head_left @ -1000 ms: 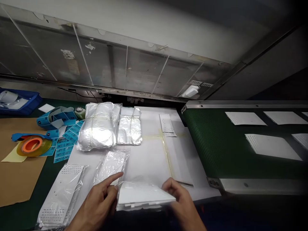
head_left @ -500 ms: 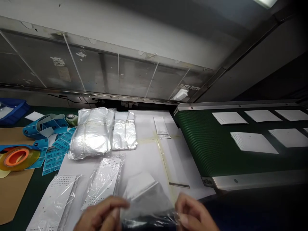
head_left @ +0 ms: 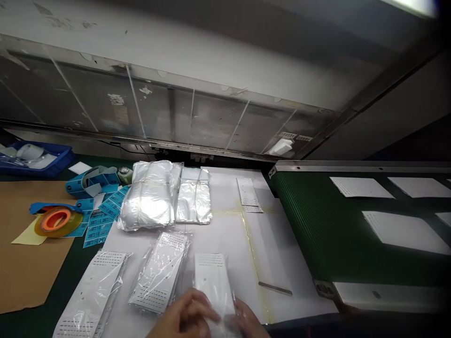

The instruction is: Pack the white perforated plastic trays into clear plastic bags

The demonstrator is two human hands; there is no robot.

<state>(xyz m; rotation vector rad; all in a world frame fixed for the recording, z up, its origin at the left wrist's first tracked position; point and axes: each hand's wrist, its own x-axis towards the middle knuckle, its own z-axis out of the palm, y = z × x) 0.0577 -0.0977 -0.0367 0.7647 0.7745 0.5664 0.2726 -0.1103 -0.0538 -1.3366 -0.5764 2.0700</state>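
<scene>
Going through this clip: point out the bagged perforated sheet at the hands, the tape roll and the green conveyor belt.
Bagged perforated sheet point(head_left: 213, 281), head view, on the sheet's upper middle.
Tape roll point(head_left: 56, 220), head view, on the orange core.
Green conveyor belt point(head_left: 317, 230), head view, on the ribbed belt surface.

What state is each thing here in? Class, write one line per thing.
bagged sheet: flat, under both hands
left hand: on its lower end
right hand: against its lower right edge
bag bundles: tied
conveyor sheets: flat, unbagged
tape roll: lying flat on its side
</scene>
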